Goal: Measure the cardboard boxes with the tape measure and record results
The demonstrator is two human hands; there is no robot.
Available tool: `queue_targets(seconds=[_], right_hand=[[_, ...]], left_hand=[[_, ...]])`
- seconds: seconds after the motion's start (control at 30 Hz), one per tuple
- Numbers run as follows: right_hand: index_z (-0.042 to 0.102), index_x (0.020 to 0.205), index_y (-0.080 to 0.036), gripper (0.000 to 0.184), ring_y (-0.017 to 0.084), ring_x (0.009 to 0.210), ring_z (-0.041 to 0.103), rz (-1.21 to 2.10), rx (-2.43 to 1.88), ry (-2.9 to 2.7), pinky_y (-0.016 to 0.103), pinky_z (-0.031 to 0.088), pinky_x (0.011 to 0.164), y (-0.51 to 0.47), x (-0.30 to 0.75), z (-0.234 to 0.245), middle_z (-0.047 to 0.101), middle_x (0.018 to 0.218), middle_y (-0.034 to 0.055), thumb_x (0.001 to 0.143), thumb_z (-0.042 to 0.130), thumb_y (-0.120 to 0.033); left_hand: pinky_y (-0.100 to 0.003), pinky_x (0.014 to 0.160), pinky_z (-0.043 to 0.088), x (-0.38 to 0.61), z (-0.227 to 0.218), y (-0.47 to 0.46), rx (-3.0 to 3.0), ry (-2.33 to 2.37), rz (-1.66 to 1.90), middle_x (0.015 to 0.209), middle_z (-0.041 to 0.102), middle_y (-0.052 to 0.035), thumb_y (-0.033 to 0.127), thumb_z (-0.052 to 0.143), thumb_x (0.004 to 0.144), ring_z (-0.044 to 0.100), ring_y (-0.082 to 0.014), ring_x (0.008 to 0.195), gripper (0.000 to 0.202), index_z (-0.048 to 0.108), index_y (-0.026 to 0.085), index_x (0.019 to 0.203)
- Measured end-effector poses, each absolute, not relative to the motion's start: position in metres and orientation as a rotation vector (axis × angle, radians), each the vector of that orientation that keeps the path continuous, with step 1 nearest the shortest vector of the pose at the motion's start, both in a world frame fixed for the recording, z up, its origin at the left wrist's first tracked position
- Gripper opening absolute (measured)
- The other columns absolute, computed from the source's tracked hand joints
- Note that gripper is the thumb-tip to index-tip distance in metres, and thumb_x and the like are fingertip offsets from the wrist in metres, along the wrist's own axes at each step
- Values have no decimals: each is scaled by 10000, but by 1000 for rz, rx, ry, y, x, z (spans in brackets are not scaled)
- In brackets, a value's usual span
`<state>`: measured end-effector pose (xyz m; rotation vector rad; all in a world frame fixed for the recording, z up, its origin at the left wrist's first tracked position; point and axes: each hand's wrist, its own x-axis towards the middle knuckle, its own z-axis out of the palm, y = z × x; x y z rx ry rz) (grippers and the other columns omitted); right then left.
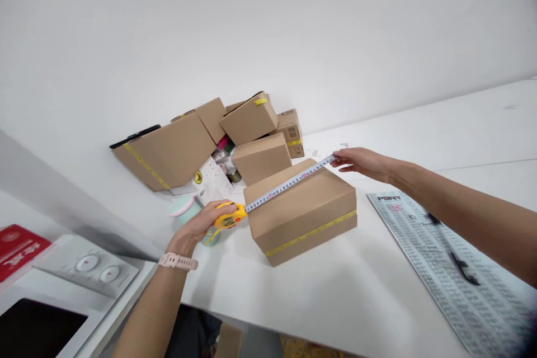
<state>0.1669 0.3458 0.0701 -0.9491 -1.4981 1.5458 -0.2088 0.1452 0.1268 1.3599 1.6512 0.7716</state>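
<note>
A brown cardboard box (302, 207) with a yellow tape strip along its near side sits on the white table. My left hand (204, 221) is closed around a yellow tape measure (230, 215) at the box's left edge. Its pulled-out blade (287, 183) runs across the top of the box toward the far right. Near the box's far right corner, my right hand (356, 162) pinches the end of the blade between thumb and fingers. A pink band circles my left wrist.
Several cardboard boxes (168, 148) are stacked against the wall behind. A mint-green container (184, 210) stands left of my left hand. A white appliance with two dials (86, 265) is at the lower left. A printed mat (436, 257) with a dark tool (464, 268) lies right.
</note>
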Motion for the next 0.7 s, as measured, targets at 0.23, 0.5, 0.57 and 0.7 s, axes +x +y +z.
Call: queue_targets(seconds=[0.23, 0.5, 0.57, 0.7], right_hand=[[690, 856, -184, 240, 247, 1078, 638, 1461, -1074, -1631, 339, 502, 931, 344, 162, 37, 715, 1086, 120, 880, 616, -410], [625, 771, -227, 389, 263, 987, 607, 1357, -1155, -1778, 372, 459, 867, 332, 144, 43, 678, 965, 55, 823, 656, -611], [616, 802, -237, 433, 264, 966, 613, 1368, -1199, -1809, 377, 457, 845, 329, 138, 41, 682, 945, 46, 816, 637, -669], [648, 862, -247, 462, 280, 965, 631, 1387, -1265, -1801, 383, 463, 827, 333, 132, 34, 712, 959, 53, 809, 627, -705]], left_hand=[[-308, 689, 491, -250, 125, 148, 1242, 1716, 778, 959, 736, -77, 496, 736, 760, 644, -211, 793, 396, 743, 180, 1000], [-308, 681, 506, -255, 127, 146, 1252, 1715, 764, 931, 761, -89, 517, 755, 754, 661, -223, 801, 401, 775, 152, 918], [-308, 685, 513, -252, 125, 150, 1256, 1697, 761, 915, 752, -77, 506, 746, 781, 657, -199, 776, 383, 762, 150, 922], [-305, 698, 528, -245, 122, 160, 1242, 1663, 754, 908, 746, -69, 483, 785, 744, 656, -189, 769, 380, 760, 146, 919]])
